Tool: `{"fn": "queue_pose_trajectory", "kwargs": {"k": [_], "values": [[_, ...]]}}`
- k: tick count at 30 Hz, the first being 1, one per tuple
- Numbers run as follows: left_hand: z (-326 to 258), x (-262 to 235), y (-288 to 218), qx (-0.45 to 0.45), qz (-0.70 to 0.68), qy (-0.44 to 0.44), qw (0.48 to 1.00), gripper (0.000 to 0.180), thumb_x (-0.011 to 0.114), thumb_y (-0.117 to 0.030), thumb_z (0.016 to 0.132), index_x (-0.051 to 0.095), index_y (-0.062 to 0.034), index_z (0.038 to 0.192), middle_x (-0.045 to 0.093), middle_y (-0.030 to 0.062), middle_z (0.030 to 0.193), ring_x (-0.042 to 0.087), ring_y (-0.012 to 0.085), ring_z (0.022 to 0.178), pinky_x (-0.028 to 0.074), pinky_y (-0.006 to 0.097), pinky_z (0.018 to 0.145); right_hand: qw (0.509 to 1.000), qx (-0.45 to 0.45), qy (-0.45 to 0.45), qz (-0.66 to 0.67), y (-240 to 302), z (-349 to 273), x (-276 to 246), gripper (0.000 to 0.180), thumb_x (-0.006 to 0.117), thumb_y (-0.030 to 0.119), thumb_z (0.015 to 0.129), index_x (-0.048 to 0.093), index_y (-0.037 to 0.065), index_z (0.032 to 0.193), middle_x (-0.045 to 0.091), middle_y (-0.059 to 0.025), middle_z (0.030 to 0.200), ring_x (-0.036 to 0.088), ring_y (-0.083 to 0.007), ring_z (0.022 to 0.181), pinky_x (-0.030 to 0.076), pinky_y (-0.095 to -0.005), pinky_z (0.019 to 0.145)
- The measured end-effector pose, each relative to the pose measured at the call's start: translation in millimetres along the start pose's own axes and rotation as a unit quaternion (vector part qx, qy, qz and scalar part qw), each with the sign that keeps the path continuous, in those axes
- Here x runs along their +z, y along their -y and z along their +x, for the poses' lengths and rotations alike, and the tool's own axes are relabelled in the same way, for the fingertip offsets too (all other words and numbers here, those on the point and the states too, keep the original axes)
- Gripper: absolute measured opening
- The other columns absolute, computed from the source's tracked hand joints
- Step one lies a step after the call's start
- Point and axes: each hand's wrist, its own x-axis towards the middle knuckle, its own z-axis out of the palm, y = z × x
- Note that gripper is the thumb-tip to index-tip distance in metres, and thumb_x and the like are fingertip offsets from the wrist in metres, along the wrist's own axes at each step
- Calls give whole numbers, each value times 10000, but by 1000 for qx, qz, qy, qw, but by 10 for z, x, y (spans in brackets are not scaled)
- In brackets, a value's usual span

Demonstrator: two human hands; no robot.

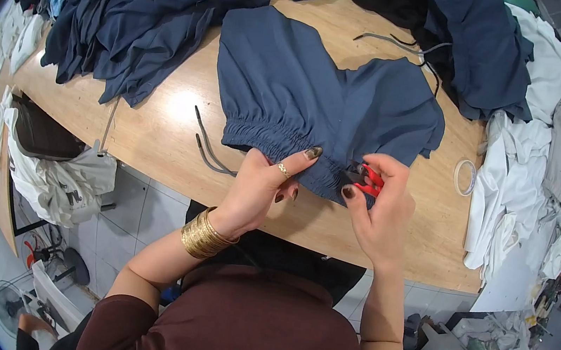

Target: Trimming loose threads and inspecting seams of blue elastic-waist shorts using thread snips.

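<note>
1. The navy blue woven garment with a gathered elastic waistband [318,102] lies spread flat on the pale wooden desk [160,124], its puckered waistband at the near edge, in front of the person.
2. The left hand [261,187] rests on the waistband, index finger stretched flat along the gathers and the other fingers curled, pinning the cloth down.
3. The right hand [379,209] has its fingers closed around small red-handled thread snips [368,179], held against the waistband just beside the left fingertip.
4. Two grey drawstring cords [206,147] trail on the desk from the waistband's left end; another grey cord [397,45] lies beyond the garment.
5. A heap of dark blue garments [146,9] crowds the far left of the desk, and a pile of white garments [531,158] covers the right end.
6. A thin clear tape ring [465,177] lies flat near the white pile.
7. The cloth looks soft and matte; the desk is smooth and shiny.
</note>
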Motion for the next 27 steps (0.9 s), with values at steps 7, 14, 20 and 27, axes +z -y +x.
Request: {"fn": "queue_pose_trajectory", "kwargs": {"k": [7,14,20,27], "values": [[-39,36,-11,39,1,5,999,273,668,-179,859,615,-44,628,507,-52,559,397,18,454,269,204,422,985,-86,11,-152,136,41,-88,239,724,179,748,591,49,898,590,-32,783,519,-209,634,387,-318,555],[-71,96,1,69,39,-1,997,256,683,-156,840,622,-41,620,497,-69,567,371,6,479,272,204,429,978,-89,23,-185,214,53,-170,209,717,204,748,601,70,858,578,-24,734,516,-206,632,385,-313,556],[-115,117,-42,79,53,0,995,238,685,-145,832,632,-29,630,497,-80,570,372,-4,498,270,201,441,975,-99,45,-196,235,50,-200,205,714,218,746,608,78,852,577,-17,728,515,-202,631,382,-310,562],[-86,57,19,77,53,-1,996,255,681,-145,833,617,-29,614,495,-71,562,377,0,494,279,207,437,975,-87,27,-203,268,23,-199,194,712,200,746,612,73,856,584,-18,733,516,-200,631,386,-307,565]]}}
